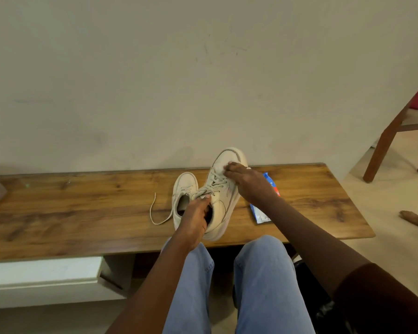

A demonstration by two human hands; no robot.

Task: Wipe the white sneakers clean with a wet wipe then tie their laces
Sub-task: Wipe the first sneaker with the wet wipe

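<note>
Just ahead of the left hand, which grips its collar, the lifted sneaker stretches toe-away to the right hand, whose curled fingers hold a wet wipe on its toe.

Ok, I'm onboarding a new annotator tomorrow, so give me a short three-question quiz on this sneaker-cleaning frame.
1. True or false: the left hand grips the held sneaker at its collar opening.
2. Multiple choice: the right hand presses the wet wipe on the held sneaker's A) heel, B) toe area, C) sole.
3. Short answer: which shoe does the loose lace trailing over the wooden table belong to?

Key: 1 true; 2 B; 3 the other sneaker, which lies on the table left of the held one.
</note>
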